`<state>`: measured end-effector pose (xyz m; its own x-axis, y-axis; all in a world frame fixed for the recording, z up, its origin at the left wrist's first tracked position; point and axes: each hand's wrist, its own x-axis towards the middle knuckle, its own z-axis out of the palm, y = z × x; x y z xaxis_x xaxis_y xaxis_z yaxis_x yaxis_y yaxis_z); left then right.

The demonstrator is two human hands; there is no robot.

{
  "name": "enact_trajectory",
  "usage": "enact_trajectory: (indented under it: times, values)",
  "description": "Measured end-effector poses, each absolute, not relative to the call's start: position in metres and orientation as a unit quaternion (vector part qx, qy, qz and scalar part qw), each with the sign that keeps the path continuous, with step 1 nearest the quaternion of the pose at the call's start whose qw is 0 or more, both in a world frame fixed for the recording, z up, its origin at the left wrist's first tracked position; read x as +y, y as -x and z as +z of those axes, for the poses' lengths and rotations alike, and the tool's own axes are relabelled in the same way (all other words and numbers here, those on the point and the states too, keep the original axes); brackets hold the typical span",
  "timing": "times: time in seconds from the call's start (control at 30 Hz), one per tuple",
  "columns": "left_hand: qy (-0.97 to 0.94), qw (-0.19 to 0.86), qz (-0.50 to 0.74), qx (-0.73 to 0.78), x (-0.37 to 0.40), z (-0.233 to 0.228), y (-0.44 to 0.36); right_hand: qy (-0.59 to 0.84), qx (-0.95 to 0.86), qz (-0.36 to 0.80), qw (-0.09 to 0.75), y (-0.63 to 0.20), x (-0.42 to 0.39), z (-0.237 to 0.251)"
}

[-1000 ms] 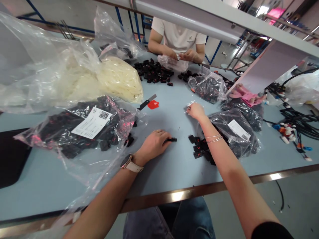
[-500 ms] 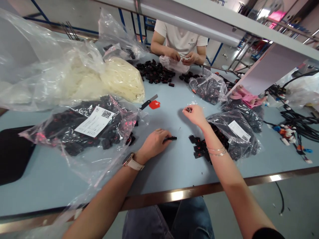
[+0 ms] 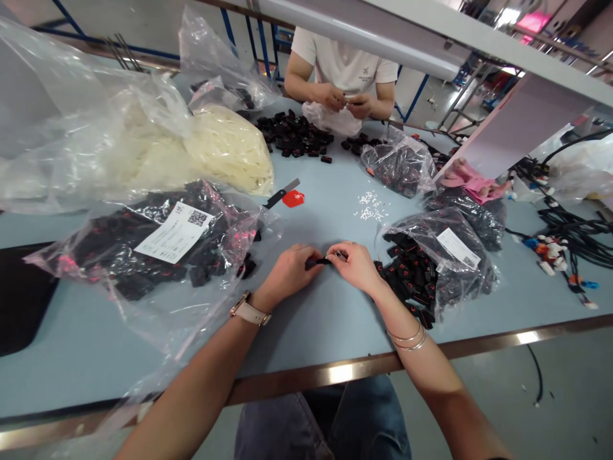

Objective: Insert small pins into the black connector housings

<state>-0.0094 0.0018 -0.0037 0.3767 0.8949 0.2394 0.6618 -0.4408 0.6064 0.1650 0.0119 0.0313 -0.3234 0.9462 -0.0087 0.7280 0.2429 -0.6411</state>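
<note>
Both my hands meet at the middle of the blue table [image 3: 316, 332], just above its surface. My left hand [image 3: 287, 275] has its fingers curled shut around a small black connector [image 3: 317, 260], pinching the near end between thumb and forefinger. My right hand [image 3: 357, 265] closes on the other end of the same piece, its fingertips [image 3: 335, 252] pressed against it; whether they also hold a smaller part there is too small to tell. The connector lies roughly level between the two hands, clear of the tabletop as far as I can judge.

Just right of my right wrist lies an open clear bag of black connectors [image 3: 431, 268] with a white label, some pieces spilled at its mouth. Beyond my hands, a scatter of small white pieces [image 3: 371, 206] rests on the bare table, well apart from my fingers. To my left sits a larger labelled bag of black parts [image 3: 143, 249], and behind it a bag of cream-coloured parts [image 3: 225, 147]. A red tag [image 3: 293, 199] with a dark blade-like tool beside it lies between those bags and the white pieces.

Across the table another person's hands [image 3: 345, 102] work over a clear bag, beside a loose pile of black connectors [image 3: 294, 134].
</note>
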Motion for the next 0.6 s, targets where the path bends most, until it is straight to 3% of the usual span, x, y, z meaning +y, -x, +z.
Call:
enact_trajectory:
  times: [0.6]
  values:
    - [-0.798,0.233,0.249,0.497,-0.0001,0.0050,0.0084,0.522,-0.821,0.196,0.122,-0.1660,0.0061,0.0258]
